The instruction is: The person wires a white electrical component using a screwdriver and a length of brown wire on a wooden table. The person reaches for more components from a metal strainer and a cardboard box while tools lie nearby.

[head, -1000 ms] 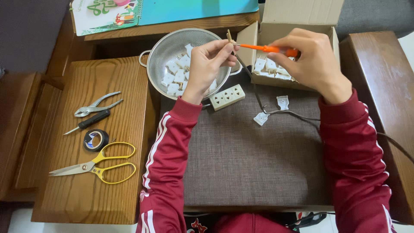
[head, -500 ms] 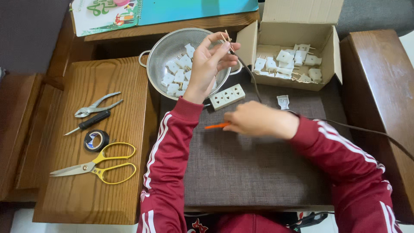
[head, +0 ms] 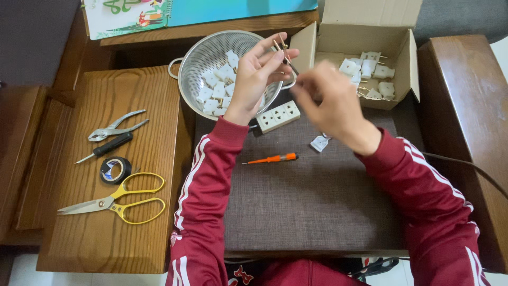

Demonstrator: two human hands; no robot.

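Left hand (head: pixel 257 79) raised over the metal colander (head: pixel 203 58) near the far edge of the surface (head: pixel 317 212), fingers pinching a thin wire with small brass prongs (head: pixel 281 48). Right hand (head: pixel 330 103) blurred just beside it, grip impossible to tell. Orange screwdriver (head: pixel 272 158) lying released near the middle, white power strip (head: pixel 278 116) behind it.

The brown mat (head: pixel 312 206) lies mostly bare below the orange screwdriver (head: pixel 272 158), giving open room. Farther up, the power strip (head: pixel 278 116), the colander (head: pixel 203 58) and the cardboard box (head: pixel 405 58) crowd the way. On the wooden board (head: pixel 132 238), scissors (head: pixel 114 200), tape roll (head: pixel 116 170) and pliers (head: pixel 114 127) take up the left side.
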